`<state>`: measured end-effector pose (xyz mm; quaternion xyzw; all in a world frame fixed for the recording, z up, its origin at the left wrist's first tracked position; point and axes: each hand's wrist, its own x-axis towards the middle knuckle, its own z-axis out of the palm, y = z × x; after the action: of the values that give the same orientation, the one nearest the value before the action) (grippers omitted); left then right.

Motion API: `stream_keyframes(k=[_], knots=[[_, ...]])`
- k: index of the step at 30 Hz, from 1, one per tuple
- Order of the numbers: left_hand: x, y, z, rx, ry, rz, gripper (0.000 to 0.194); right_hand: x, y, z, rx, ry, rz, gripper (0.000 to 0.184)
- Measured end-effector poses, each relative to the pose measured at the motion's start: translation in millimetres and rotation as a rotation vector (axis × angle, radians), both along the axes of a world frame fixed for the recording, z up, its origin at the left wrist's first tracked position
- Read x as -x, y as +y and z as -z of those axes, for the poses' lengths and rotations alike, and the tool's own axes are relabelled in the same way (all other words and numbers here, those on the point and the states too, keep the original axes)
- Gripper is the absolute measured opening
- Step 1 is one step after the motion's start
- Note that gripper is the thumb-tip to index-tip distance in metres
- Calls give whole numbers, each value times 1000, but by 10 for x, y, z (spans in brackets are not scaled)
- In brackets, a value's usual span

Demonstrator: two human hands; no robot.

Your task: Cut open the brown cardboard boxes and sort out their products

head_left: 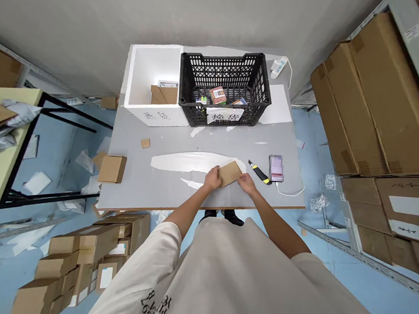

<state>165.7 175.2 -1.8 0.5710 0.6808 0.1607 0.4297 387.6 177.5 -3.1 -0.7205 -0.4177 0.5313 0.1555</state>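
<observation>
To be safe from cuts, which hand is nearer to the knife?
Right. The right hand is just left of the knife; the left hand is farther left, across the brown cardboard.

Pretty bright, evenly lit shot tbh — soft light, seemingly from overhead, with hardly any hard shadows on the grey flat-topped table point(170, 192). The white foam box point(133, 117) at its far left corner is close to blown out inside, while the black plastic lattice crate point(216, 115) keeps its holes readable. Wide-lens distortion is heavy: the brown cardboard cartons point(392, 94) past the table's right edge lean and stretch. Focus looks decent in the middle — the phone screen point(276, 168) is just pixelated blocks though.
</observation>
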Motion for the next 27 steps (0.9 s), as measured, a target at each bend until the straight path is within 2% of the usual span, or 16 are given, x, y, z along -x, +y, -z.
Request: stream_keyframes(k=[2, 5, 7, 10, 12, 16, 20, 21, 23, 25, 27], knots=[[-45, -78, 9, 17, -24, -43, 78, 63, 85, 2, -32, 32, -9, 38], [-102, -222, 0, 90, -65, -131, 90, 105, 163, 8, -213, 162, -88, 56], [-117, -269, -16, 114, -38, -193, 92, 89, 154, 14, -282, 166, -131, 65], [-90, -209, -27, 6, 46, -246, 89, 25, 63, 23, -252, -3, -52, 65], [-50, -116, -11, -67, 42, -224, 90, -14, -11, 26, -171, -67, 25, 63], [15, 4, 61, -100, -47, -115, 93, -15, -95, 22, -6, -13, 24, 69], [29, -79, 147, -57, -13, -167, 87, 41, -102, 19, -68, 122, 57, 80], [28, -116, 169, -26, -7, -201, 83, 49, -105, 17, -85, 145, 72, 79], [24, -186, 209, 37, -28, -264, 71, 54, -120, 14, -81, 168, 71, 66], [19, -244, 234, 58, -70, -281, 58, 53, -146, 12, -56, 175, 48, 47], [19, -288, 235, 42, -89, -270, 49, 62, -172, 16, -63, 197, 50, 39]])
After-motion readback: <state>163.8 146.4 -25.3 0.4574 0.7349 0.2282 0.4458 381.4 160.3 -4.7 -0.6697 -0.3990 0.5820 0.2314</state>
